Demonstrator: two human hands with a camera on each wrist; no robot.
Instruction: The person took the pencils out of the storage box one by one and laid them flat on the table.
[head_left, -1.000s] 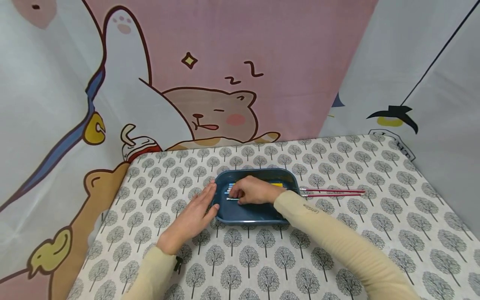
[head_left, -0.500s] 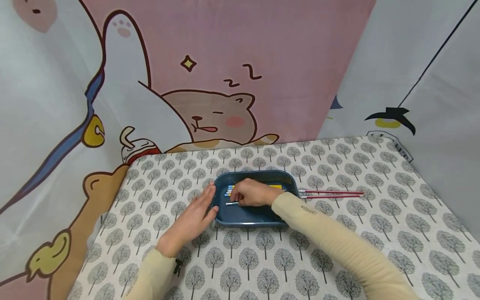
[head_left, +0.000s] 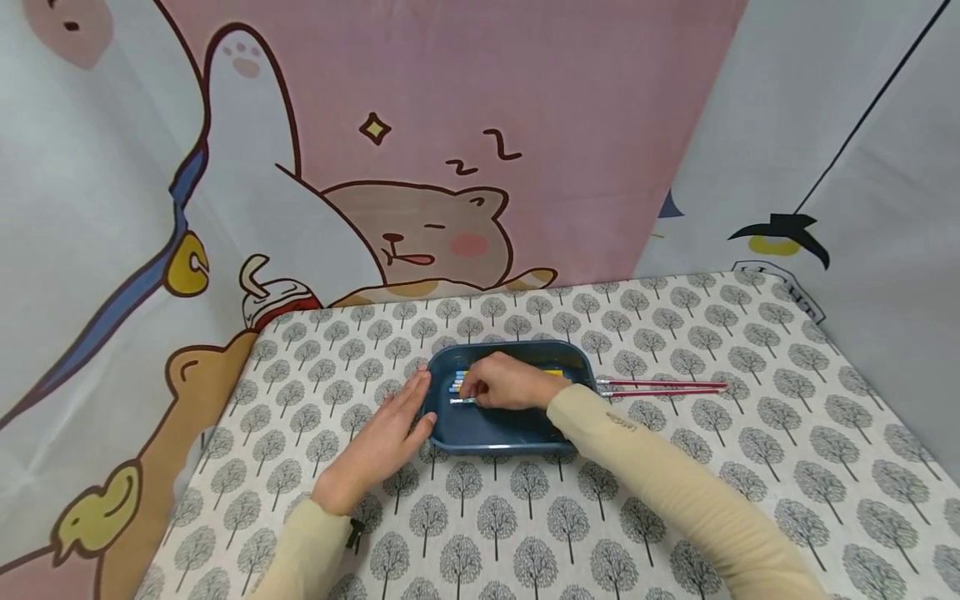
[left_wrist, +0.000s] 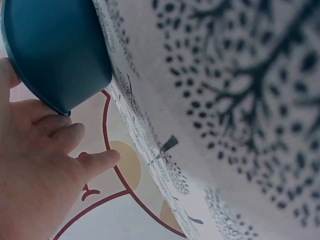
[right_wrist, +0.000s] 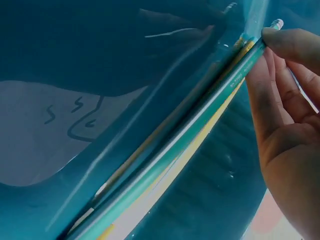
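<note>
Evidently the hands have separate roles, and they stand apart from each other. The right hand (head_left: 513, 383) pinches a green pencil (right_wrist: 200, 120) between thumb and fingertips, close to the pencil's pale tipped end; that grip near one end probably makes it easy to steer while the rest of the shaft reaches away beneath the palm. The left hand (head_left: 386, 433) grasps nothing: its fingers lie extended, with fingertips and thumb against the left end of the tray (head_left: 510, 450), which likely steadies it against sliding.

The green pencil is inside the tray, on the near side of a row of yellow sticks (head_left: 457, 382) with blue and white ends. It runs roughly in line with them, perhaps so that they all lie flat together; whether it touches its neighbour cannot be told. The right hand hides part of the row, so the number is unclear. The tray itself is dark blue, shallow and round-cornered, with bare floor along its near side.

Outside it, two red-handled brushes (head_left: 663, 383) lie nearly parallel on the tree-print cloth (head_left: 498, 550), silvery ends by the tray's right end. Behind stands a cartoon-printed backdrop (head_left: 600, 125).
</note>
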